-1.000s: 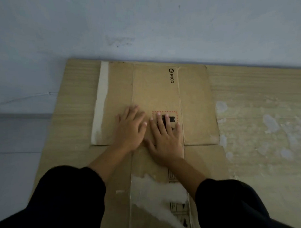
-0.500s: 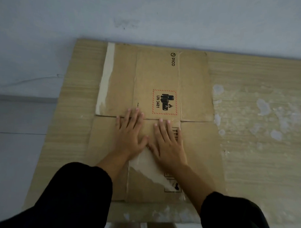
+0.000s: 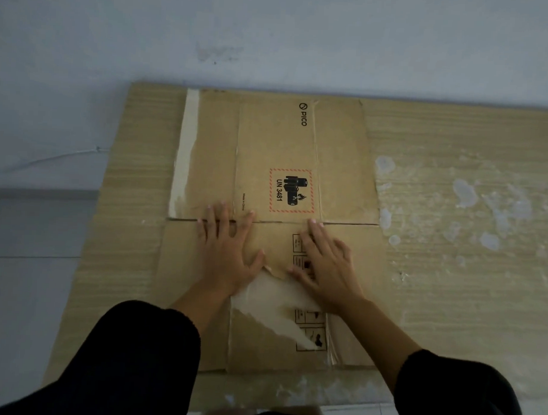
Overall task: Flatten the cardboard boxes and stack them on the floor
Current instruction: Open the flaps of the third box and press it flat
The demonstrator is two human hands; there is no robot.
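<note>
Wide pale wood-grain sheet (image 3: 450,275) lies on the grey tiled floor (image 3: 24,291) against the wall. On it sits the flattened brown cardboard box (image 3: 269,139), far edge near the wall. Both palms are down on its near half: left hand (image 3: 226,252) flat, fingers straight and spread across the flap seam; right hand (image 3: 329,265) flat too, fingers splayed, gripping nothing. Danger one: ease off and the creased flaps may well spring up. Danger two: the box looks free to skate on that smooth sheet under a forward push. Smallest worry: the torn white patch (image 3: 272,297) between the wrists, where a dragging palm could peel more paper.
</note>
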